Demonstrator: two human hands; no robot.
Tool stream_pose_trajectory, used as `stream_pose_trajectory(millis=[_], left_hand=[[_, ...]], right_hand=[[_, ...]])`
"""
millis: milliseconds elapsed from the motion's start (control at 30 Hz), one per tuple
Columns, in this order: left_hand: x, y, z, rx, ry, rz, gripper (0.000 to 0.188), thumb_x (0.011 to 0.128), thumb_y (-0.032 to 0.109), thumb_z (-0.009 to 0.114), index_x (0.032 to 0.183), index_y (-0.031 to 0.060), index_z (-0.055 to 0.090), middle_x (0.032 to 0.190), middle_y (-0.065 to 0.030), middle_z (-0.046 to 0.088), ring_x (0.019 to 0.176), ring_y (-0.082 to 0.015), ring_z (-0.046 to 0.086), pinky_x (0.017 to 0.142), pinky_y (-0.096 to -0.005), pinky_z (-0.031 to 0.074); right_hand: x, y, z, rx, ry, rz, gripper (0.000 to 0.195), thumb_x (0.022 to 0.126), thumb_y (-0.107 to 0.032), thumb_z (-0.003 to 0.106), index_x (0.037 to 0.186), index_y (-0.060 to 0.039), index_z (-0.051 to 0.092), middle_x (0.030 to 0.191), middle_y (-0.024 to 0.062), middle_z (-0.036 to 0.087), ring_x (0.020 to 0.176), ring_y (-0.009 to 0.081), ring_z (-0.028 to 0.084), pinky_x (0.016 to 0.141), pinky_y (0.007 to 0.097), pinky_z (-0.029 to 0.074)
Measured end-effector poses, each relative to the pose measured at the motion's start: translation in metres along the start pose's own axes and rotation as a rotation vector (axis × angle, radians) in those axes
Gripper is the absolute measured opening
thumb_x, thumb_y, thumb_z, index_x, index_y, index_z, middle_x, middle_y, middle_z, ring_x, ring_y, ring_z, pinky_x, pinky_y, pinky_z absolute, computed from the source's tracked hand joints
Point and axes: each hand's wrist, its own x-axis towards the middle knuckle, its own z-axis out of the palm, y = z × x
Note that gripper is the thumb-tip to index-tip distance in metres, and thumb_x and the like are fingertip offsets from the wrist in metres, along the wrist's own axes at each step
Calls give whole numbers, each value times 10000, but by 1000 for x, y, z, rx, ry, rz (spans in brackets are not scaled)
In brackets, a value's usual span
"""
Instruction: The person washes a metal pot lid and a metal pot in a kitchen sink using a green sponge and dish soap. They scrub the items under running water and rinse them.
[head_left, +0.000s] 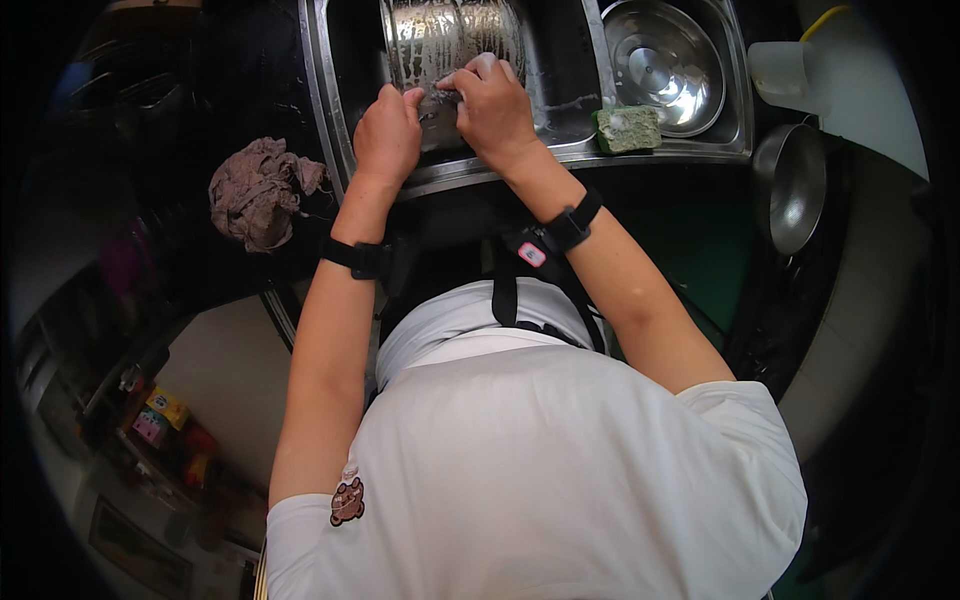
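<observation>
A wet, shiny metal pot lies on its side in the left basin of a stainless steel sink, with suds and drops running over its wall. At its near end, my left hand is closed on the pot's edge, the thumb pointing inward. My right hand presses curled fingers against the pot just beside the left thumb. Between those fingers shows a small grey wad, perhaps steel wool, mostly hidden. White foam clings to my right knuckles.
A green-backed sponge rests on the sink's front rim. The right basin holds a round metal bowl or lid. Right of the sink are a white plastic container and a metal bowl-shaped vessel. A crumpled brown cloth lies on the dark counter at left.
</observation>
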Motion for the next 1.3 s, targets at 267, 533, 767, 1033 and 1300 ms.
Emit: stream_pose_trajectory(millis=[267,533,767,1033,1300], left_hand=[[-2,4,-1,35,-22,-57,389,995,385,523,935,5,574,887,-264,674,852,-482,633,743,-549,495],[2,0,4,-44,-1,15,376,995,377,524,939,9,580,891,-262,678,854,-477,640,736,-547,501],[-2,3,-1,-11,-23,-46,380,998,381,517,939,12,581,888,-263,678,851,-476,641,741,-548,499],[2,2,3,5,-14,-21,393,994,386,524,933,1,578,891,-271,672,862,-474,638,745,-549,499],[1,3,2,-16,-21,-1,384,991,378,532,939,1,580,899,-260,679,860,-473,639,740,-548,500]], right_hand=[[49,12,6,-144,100,-88,152,779,-74,619,874,-132,724,922,118,629,910,326,612,789,416,530],[75,11,12,-156,123,43,113,769,-128,652,835,-141,743,914,105,633,914,327,625,797,419,538],[1,9,-5,-22,-24,-66,267,734,13,618,906,-162,722,955,74,603,922,318,597,795,414,519],[63,22,14,-117,95,1,205,775,-49,619,878,-175,744,957,110,633,922,327,611,816,429,524],[67,18,12,-110,135,-49,240,746,-39,623,933,-139,735,946,108,660,935,347,616,824,436,518]])
